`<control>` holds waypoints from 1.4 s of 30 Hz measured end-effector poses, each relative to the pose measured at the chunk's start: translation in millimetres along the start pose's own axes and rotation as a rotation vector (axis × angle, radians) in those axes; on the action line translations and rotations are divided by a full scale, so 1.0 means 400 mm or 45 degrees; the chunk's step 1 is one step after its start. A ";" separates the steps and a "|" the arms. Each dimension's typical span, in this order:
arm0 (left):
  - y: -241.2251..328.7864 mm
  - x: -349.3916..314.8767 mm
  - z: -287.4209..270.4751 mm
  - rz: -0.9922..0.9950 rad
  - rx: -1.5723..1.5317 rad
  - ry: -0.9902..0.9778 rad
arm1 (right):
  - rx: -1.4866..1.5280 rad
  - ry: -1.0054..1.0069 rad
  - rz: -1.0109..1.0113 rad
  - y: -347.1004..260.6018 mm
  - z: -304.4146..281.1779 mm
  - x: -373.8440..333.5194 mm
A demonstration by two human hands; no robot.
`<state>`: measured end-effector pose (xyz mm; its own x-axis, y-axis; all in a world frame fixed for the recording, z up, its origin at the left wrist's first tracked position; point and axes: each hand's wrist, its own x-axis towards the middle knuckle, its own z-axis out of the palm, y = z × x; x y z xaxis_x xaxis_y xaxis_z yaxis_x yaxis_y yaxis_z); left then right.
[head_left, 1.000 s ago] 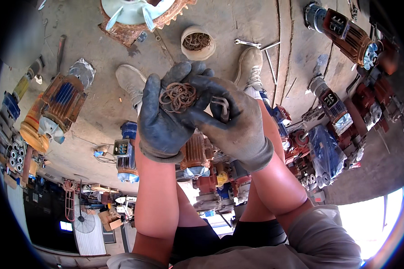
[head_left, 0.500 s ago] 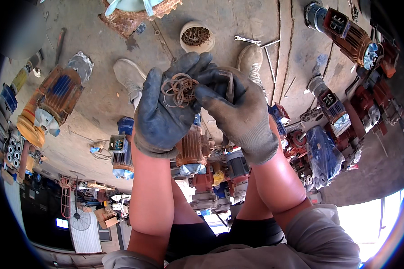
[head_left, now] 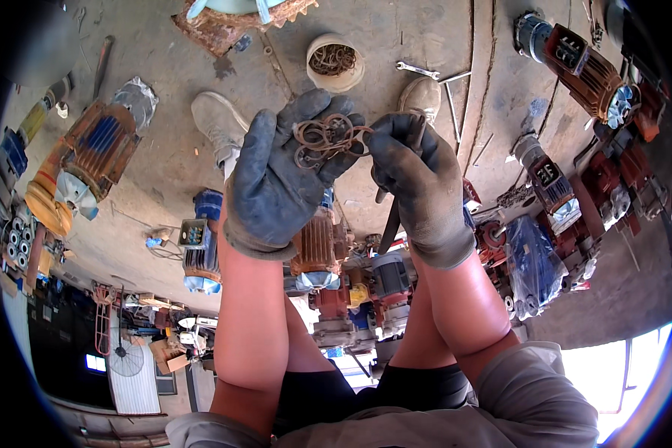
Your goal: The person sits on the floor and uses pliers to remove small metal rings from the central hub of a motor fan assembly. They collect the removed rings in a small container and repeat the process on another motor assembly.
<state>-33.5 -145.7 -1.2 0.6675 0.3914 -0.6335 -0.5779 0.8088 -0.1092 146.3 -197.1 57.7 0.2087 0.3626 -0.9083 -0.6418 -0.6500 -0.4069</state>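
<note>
Several rusty retaining rings (head_left: 322, 134) lie tangled across the palm and fingers of my left hand (head_left: 280, 179), which wears a dark coated glove and is cupped upward around them. My right hand (head_left: 420, 179), gloved alike, pinches one ring (head_left: 361, 140) at the right side of the bunch between thumb and forefinger. It also grips what looks like a pair of pliers (head_left: 390, 228); the dark handles stick out below the palm and a brown tip shows above the fingers. The glove hides the tool's middle. Beyond both hands, a pale bucket (head_left: 313, 73) holds more such rings.
An open-end wrench (head_left: 417, 70) and a thin metal T-bar (head_left: 451, 104) lie on the concrete floor by my right shoe (head_left: 420, 95). Rusty electric motors stand left (head_left: 101, 145) and right (head_left: 586, 71). More motors (head_left: 392, 276) are crowded behind, between my legs.
My right hand has moved off to the right of my left palm and turned, now drawing one ring to the bunch's edge. The rings lie more spread over the left fingers.
</note>
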 end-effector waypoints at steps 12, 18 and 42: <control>0.006 -0.003 -0.008 -0.068 0.063 0.024 | 0.239 0.030 0.160 0.023 -0.028 0.027; 0.002 -0.009 -0.014 -0.030 0.288 0.221 | 0.260 0.021 0.133 0.034 -0.024 0.028; 0.020 -0.010 -0.004 -0.055 0.391 0.452 | 0.087 -0.098 0.128 0.018 -0.004 0.035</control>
<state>-41.7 -141.5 -0.7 0.4552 0.2235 -0.8619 -0.3517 0.9344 0.0565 145.7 -197.8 41.8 0.0854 0.3501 -0.9328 -0.7058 -0.6395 -0.3047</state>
